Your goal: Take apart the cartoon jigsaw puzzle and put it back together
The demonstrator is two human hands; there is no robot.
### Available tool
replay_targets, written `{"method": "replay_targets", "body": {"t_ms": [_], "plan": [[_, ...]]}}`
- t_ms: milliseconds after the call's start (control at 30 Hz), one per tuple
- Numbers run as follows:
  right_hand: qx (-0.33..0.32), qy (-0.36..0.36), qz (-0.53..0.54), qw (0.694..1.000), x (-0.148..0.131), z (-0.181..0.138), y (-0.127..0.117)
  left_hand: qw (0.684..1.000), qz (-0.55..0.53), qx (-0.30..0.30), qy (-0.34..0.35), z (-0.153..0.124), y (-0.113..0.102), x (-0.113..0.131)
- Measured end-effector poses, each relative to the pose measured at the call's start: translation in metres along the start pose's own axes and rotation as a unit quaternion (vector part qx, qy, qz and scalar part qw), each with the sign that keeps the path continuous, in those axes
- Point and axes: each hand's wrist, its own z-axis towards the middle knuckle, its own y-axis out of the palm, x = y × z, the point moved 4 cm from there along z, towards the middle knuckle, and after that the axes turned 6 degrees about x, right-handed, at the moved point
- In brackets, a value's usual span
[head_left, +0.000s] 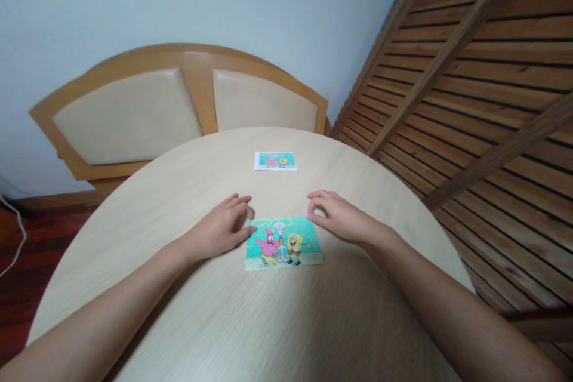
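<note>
An assembled jigsaw puzzle [281, 246] lies flat on the round table. Its picture has a pink starfish, a pale long-nosed figure and a yellow sponge on turquoise, with thin seams between the pieces. At its upper left edge is my left hand [226, 221], fingers apart and thumb tip touching the border. My right hand [338, 215] rests by the upper right corner, fingers curled and thumb meeting the index finger near the puzzle's edge. Whether anything sits between those fingertips is hidden. Farther back lies a small printed picture [276, 161] with a similar scene and a white margin.
The pale wooden table [188, 316] has a curved rim. Beyond it stands a wide wooden bench back [197, 65] with cream padded panels, against a light wall. A slatted wooden screen [470, 71] rises on the right. A white cable [20, 239] hangs at the far left.
</note>
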Motion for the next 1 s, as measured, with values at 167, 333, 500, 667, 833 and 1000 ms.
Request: {"method": "replay_targets", "body": {"t_ms": [167, 333, 500, 667, 833, 1000], "plan": [[0.003, 0.002, 0.001, 1.000, 0.0008, -0.0007, 0.0010, 1.000, 0.014, 0.017, 0.005, -0.0009, -0.0002, 0.0017], [0.005, 0.001, -0.003, 1.000, 0.0007, -0.0009, 0.0019, 0.999, 0.025, -0.006, 0.023, -0.0040, -0.0022, 0.0050], [0.008, 0.007, 0.001, 1.000, -0.0021, -0.0010, -0.0003, 0.999, 0.029, -0.020, 0.029, -0.0055, -0.0007, 0.0017], [0.008, 0.010, 0.002, 1.000, -0.0028, -0.0010, -0.0002, 0.999, 0.024, -0.013, 0.034, -0.0058, -0.0004, 0.0010], [0.008, 0.005, -0.001, 1.000, -0.0029, -0.0017, -0.0003, 0.999, 0.025, -0.025, 0.025, -0.0057, -0.0008, 0.0016], [-0.002, 0.008, 0.009, 1.000, -0.0029, -0.0019, -0.0009, 0.999, 0.027, -0.025, 0.033, -0.0046, -0.0007, 0.0030]]}}
